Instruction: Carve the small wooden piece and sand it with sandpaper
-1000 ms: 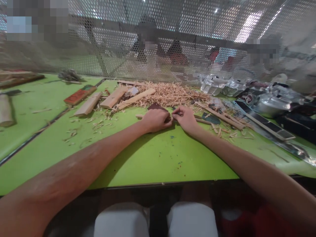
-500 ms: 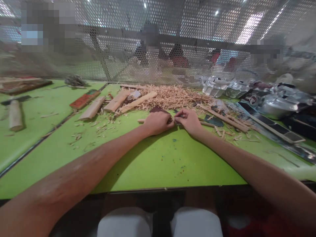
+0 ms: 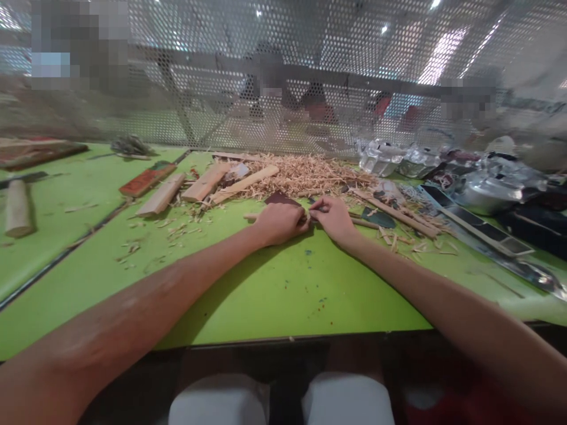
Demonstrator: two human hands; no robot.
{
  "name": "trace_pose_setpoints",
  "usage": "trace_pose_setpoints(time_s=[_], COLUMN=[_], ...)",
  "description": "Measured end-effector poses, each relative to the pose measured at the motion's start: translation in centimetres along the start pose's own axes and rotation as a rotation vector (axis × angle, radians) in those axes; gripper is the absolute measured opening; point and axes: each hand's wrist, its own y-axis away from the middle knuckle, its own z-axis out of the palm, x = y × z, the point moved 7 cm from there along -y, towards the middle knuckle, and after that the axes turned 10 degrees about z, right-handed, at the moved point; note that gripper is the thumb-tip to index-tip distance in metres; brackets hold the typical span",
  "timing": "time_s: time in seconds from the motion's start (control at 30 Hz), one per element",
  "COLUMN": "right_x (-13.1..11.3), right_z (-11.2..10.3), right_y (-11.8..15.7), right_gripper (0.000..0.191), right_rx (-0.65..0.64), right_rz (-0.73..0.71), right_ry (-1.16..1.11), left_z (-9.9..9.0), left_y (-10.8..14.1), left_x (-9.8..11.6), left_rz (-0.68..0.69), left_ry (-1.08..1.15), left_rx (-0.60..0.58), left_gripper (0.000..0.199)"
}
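Note:
My left hand (image 3: 282, 223) is closed, knuckles up, low over the green table (image 3: 266, 301). My right hand (image 3: 333, 217) faces it almost fingertip to fingertip, with thumb and index finger pinched. Something small and pale seems to be between the fingers, too small to name. A thin wooden stick (image 3: 250, 218) pokes out left of my left hand; another stretch of stick (image 3: 365, 222) shows right of my right hand. Whether they are one piece is hidden. Behind my left hand lies a dark brown sheet (image 3: 280, 199), like sandpaper. A dark green scrap (image 3: 378, 217) lies right of my right hand.
A heap of wood shavings (image 3: 305, 171) spreads along the back by a perforated metal screen (image 3: 283, 106). Wooden blocks (image 3: 160, 195) and an orange block (image 3: 147, 179) lie left. Foil-like silver objects (image 3: 498, 183) and a long strip with dark panels (image 3: 478, 221) sit right.
The view has shifted slightly, so everything sits a little further left. My right fingertips have risen slightly and moved a little apart from my left hand.

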Motion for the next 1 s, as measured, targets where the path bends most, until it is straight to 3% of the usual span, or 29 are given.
trace_pose_setpoints(time_s=[0.13,0.3,0.47,0.67,0.77,0.9,1.0], right_x=[-0.2,-0.1,-0.7,-0.8,-1.2,-1.3,-1.5], right_z=[0.4,0.2,0.4,0.3,0.6,0.4,0.6], right_y=[0.0,-0.3,-0.1,-0.1,0.1,0.3,0.5], right_gripper=[0.012,0.01,0.015,0.013,0.011,0.011,0.009], right_rx=[-0.049,-0.018,-0.106,-0.047,-0.097,-0.086,-0.165], right_rz=[-0.035,0.019,-0.072,-0.029,-0.039,-0.025,-0.069], right_ry=[-0.015,0.014,-0.025,0.035,0.03,0.041,-0.005], left_z=[0.0,-0.1,-0.3,-0.2,-0.1,-0.1,-0.2], left_y=[0.1,0.2,0.4,0.4,0.4,0.4,0.5], left_x=[0.0,0.2,0.1,0.2,-0.2,0.0,-0.2], left_rz=[-0.036,-0.023,-0.083,-0.064,-0.112,-0.059,-0.077], left_ry=[-0.007,-0.023,0.021,0.027,0.047,0.046,0.075], left_rx=[-0.008,-0.001,0.004,0.005,0.019,0.016,0.012], left_gripper=[0.042,0.038,0.044,0.043,0.047,0.044,0.047])
